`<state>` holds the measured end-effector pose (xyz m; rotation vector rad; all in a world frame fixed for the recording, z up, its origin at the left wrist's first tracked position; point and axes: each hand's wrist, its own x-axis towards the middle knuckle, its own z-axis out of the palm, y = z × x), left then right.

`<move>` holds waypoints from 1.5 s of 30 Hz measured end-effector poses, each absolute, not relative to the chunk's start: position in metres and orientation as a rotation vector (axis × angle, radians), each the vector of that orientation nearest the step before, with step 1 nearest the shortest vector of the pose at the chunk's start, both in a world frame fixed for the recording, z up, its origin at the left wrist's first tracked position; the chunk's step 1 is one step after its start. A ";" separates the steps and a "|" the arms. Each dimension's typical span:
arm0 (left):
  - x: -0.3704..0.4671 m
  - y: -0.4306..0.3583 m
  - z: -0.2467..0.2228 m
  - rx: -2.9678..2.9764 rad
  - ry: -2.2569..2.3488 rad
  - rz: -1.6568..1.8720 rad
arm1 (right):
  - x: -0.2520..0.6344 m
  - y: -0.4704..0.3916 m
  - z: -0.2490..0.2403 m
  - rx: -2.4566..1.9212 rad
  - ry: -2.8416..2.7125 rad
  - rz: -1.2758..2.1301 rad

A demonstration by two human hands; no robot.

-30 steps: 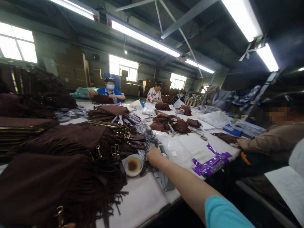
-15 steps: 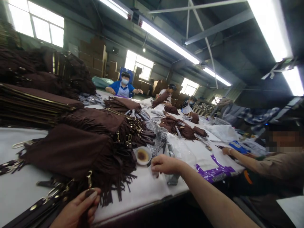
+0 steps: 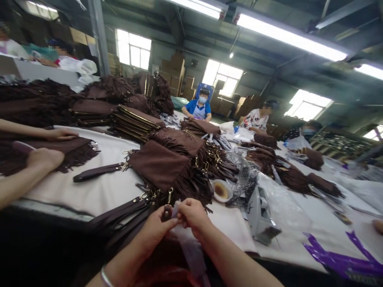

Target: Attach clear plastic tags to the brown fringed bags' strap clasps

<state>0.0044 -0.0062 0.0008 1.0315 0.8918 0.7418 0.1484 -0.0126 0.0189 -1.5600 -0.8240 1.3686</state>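
Note:
My left hand [image 3: 151, 231] is closed on a dark brown wrist strap [image 3: 166, 214], which has a gold swivel clasp [image 3: 170, 195] at its top. Right beside it, my right hand [image 3: 194, 217] pinches a thin translucent plastic strip [image 3: 191, 249] against the strap. The plastic hangs down below both hands; my fingers hide how far it wraps round the strap. Just beyond lies a dark brown fringed bag [image 3: 158, 165]. More brown straps [image 3: 125, 213] with gold fittings lie to the left of my hands, at the table's near edge.
A tape dispenser [image 3: 263, 215] and a small bowl [image 3: 222, 190] with a brown stain stand to the right. Stacked bags [image 3: 134, 123] fill the back left. At far left, a co-worker's hands [image 3: 44, 159] rest on a fringed bag. Purple plastic [image 3: 338, 255] lies front right.
My right hand has come from beside the tape dispenser to my left hand, and now pinches plastic at the strap. The view has swung left, bringing the co-worker's hands into sight.

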 end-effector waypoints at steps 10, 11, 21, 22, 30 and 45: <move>0.003 -0.004 -0.012 0.770 0.717 0.695 | 0.179 -0.028 0.027 -1.509 -1.436 1.057; 0.004 -0.004 -0.011 0.782 0.706 0.691 | 0.176 -0.027 0.026 -1.463 -1.440 1.141; -0.034 -0.034 0.002 0.937 0.769 0.363 | 0.182 -0.032 0.008 -1.560 -1.192 1.150; -0.039 -0.034 0.006 0.951 0.744 0.348 | 0.185 -0.037 0.005 -1.560 -1.178 1.172; -0.025 0.005 0.032 1.073 0.876 0.728 | 0.178 -0.073 0.000 -1.514 -1.233 1.277; -0.012 0.003 0.027 1.416 1.017 0.744 | 0.179 -0.073 0.003 -1.515 -1.268 1.252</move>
